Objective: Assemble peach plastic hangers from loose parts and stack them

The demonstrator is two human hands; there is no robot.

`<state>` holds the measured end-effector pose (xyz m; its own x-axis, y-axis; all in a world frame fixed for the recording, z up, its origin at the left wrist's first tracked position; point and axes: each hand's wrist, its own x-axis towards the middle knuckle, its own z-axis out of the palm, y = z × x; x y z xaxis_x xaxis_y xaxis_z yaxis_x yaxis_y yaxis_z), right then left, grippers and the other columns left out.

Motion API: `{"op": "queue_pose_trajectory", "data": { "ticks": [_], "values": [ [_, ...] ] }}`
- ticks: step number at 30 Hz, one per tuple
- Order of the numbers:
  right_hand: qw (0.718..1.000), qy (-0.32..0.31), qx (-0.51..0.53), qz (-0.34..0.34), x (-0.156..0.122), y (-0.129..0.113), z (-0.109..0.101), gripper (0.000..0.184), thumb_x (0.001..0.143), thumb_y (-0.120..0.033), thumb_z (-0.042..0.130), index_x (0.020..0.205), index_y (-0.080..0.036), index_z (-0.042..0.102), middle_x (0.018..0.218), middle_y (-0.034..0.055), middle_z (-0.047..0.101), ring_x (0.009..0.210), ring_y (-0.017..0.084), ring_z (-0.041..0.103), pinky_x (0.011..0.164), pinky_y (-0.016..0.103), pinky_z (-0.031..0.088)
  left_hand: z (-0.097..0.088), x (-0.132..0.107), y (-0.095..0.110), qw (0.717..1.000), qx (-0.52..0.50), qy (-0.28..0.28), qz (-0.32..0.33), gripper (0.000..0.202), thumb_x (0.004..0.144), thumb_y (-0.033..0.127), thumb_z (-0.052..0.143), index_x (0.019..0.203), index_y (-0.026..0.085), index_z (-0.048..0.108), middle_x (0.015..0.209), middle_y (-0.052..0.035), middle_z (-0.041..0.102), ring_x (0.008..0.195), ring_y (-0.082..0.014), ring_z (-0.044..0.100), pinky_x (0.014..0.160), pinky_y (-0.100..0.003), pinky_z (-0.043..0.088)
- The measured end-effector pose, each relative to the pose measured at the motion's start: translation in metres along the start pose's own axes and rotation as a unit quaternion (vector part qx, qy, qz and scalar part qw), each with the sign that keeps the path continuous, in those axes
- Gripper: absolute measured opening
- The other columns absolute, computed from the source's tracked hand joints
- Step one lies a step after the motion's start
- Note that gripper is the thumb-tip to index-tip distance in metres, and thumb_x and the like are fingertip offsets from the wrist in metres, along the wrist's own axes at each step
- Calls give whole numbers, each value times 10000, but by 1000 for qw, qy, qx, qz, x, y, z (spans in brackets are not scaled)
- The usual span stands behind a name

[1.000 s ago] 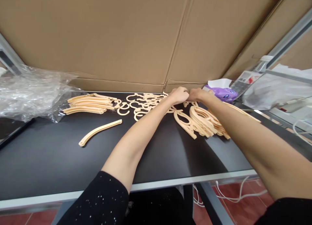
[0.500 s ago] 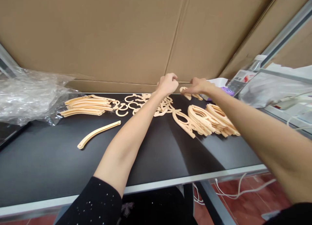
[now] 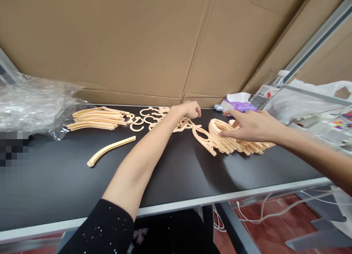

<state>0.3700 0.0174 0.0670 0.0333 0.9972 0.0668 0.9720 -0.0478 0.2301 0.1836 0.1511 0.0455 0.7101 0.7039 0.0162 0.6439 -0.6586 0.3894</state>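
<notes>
My left hand [image 3: 191, 109] is closed, fingers curled down, at the back of the dark table over a heap of cream plastic hook pieces [image 3: 155, 119]. Whatever its fingers may hold is hidden. To its right, my right hand [image 3: 247, 126] is open, thumb and fingers apart, above a fanned row of cream plastic pieces with oval openings [image 3: 224, 136]. It partly covers them, and I cannot tell whether it touches them. One such piece [image 3: 204, 140] lies at the row's left end. A single curved cream plastic arm [image 3: 111, 148] lies apart, left of my left forearm.
A stack of curved arms [image 3: 96, 118] lies at the back left beside crumpled clear plastic wrap [image 3: 41, 103]. Tissues in a purple pack [image 3: 240, 106] and a clear bottle [image 3: 271, 89] stand at the back right. Cardboard [image 3: 123, 44] walls the back.
My right hand has moved right and toward me, over the fanned row. The small pieces that lay beneath it at the back are no longer seen there. My left hand has lowered slightly.
</notes>
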Motion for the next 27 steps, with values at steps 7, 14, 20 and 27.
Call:
{"op": "queue_pose_trajectory", "data": {
  "ticks": [7,14,20,27],
  "values": [
    [999,0,-45,-2,0,-7,-2,741,787,-624,597,1395,-208,516,960,130,761,1033,424,674,924,529,434,-1,1,-2,1000,9,-30,2,416,790,128,615,1167,211,768,1200,-57,768,1110,-218,699,998,-283,525],
    [1000,-7,-9,14,1,-6,-4,744,755,-658,627,1364,-240,541,954,98,769,1001,399,688,875,488,453,-1,1,-3,999,8,-47,-3,485,755,111,615,1198,244,761,1233,-47,758,1158,-242,687,1019,-309,522],
    [1000,15,20,-6,5,-11,-8,637,831,-603,528,1345,-229,578,1065,85,773,1024,373,685,875,480,453,6,-3,-8,996,11,-88,-7,564,730,127,638,1257,310,725,1356,-18,696,1207,-246,669,994,-304,540],
    [999,17,14,-33,23,-32,-11,582,890,-568,465,1332,-221,618,1152,87,761,1085,354,670,937,468,451,9,-7,-18,995,36,-92,-9,570,798,281,662,1365,333,648,1432,-18,643,1261,-261,630,1021,-332,531]
  ]
}}
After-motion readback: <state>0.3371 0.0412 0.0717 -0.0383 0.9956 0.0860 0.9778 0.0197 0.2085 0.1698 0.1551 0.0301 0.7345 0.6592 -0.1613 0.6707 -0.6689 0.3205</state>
